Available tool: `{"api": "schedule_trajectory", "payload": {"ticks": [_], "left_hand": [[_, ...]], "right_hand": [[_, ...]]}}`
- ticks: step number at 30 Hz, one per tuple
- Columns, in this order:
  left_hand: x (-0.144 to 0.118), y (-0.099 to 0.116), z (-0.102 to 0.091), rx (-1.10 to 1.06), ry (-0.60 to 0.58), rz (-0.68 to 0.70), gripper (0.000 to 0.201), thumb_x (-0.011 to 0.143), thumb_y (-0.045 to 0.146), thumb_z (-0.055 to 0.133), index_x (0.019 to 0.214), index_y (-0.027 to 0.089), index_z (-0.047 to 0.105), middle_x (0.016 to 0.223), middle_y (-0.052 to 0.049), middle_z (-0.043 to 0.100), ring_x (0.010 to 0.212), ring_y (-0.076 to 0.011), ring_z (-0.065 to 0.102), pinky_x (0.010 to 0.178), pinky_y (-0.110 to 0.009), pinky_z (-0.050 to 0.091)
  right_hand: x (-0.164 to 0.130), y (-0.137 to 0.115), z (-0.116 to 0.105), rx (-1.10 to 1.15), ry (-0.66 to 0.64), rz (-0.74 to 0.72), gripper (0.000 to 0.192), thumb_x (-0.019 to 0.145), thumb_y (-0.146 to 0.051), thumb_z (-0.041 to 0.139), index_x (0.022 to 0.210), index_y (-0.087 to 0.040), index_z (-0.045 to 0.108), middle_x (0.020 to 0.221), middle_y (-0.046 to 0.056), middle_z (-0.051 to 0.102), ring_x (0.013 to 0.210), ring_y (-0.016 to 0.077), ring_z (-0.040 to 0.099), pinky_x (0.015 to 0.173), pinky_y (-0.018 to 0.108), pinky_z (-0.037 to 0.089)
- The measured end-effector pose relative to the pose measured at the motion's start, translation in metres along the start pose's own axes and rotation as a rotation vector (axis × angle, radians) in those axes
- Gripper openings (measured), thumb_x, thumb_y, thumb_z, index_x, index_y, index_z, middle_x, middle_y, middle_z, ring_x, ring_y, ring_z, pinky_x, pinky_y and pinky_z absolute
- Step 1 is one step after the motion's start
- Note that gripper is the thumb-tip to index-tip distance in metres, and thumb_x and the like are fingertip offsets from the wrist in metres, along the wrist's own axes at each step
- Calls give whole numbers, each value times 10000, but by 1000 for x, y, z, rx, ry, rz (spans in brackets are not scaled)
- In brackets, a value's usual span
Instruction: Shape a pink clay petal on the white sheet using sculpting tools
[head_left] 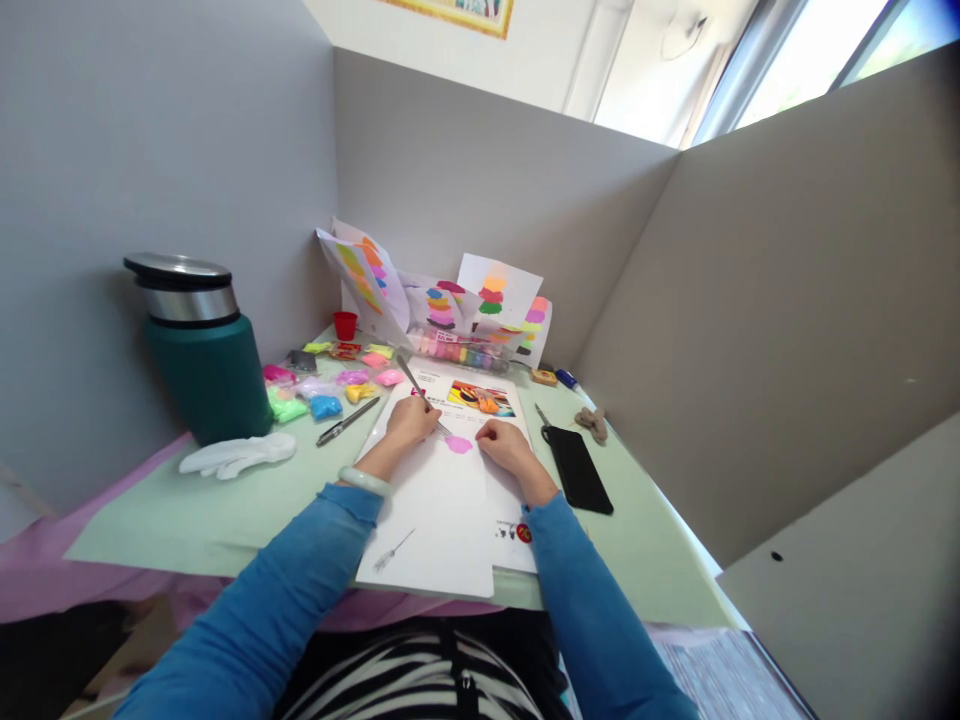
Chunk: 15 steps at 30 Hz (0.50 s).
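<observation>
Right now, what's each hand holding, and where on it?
Left hand: a metal fork, held low on its handle, near the tines. Right hand: fingers curled in; can't tell if they hold anything.

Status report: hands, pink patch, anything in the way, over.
Left hand holding fork, tines at pink patch. Right hand beside patch. Pen aside, left of paper.

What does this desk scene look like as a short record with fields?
Left hand: grips a fork, tines at the pink patch
Right hand: curled beside the patch; grip unclear
Under patch: white sheet
Left side: green bottle, pen, colored packets
Back: red cup, painted papers
</observation>
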<state>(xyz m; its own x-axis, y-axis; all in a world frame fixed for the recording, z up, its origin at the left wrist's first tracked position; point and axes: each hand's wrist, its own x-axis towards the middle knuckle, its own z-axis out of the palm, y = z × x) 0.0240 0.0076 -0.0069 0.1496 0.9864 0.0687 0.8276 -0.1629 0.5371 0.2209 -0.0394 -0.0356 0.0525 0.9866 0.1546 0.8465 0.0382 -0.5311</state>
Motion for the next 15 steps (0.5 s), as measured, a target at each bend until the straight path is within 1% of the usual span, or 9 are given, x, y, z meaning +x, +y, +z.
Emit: {"api": "schedule_trajectory", "payload": {"ticks": [3, 8, 12, 15], "left_hand": [[0, 0, -1, 7, 20, -18, 295, 808, 320, 463, 720, 166, 699, 626, -71, 677, 725, -195, 651, 653, -245, 446], [1, 0, 1, 39, 42, -15, 297, 816, 337, 461, 790, 158, 697, 755, -109, 706, 828, -224, 654, 673, -261, 451], [3, -2, 3, 72, 42, -8, 311, 824, 346, 448, 797, 158, 695, 826, -124, 715, 847, -235, 654, 700, -277, 459], [4, -3, 4, 88, 53, 0, 316, 829, 354, 448, 808, 159, 696, 889, -129, 720, 865, -228, 654, 709, -266, 462]], "right_hand": [[1, 1, 1, 1, -4, 5, 149, 707, -162, 548, 788, -198, 668, 839, 14, 688, 756, 145, 582, 643, 224, 384], [1, 2, 1, 11, -1, -6, 152, 700, -157, 543, 782, -196, 666, 830, 11, 687, 748, 143, 581, 645, 224, 383], [1, 2, 1, 6, 0, 1, 154, 703, -162, 544, 788, -196, 667, 830, 12, 686, 749, 145, 583, 647, 227, 382], [1, 1, 1, 4, -3, 6, 153, 706, -161, 546, 791, -196, 668, 840, 16, 686, 757, 147, 583, 655, 230, 387]]}}
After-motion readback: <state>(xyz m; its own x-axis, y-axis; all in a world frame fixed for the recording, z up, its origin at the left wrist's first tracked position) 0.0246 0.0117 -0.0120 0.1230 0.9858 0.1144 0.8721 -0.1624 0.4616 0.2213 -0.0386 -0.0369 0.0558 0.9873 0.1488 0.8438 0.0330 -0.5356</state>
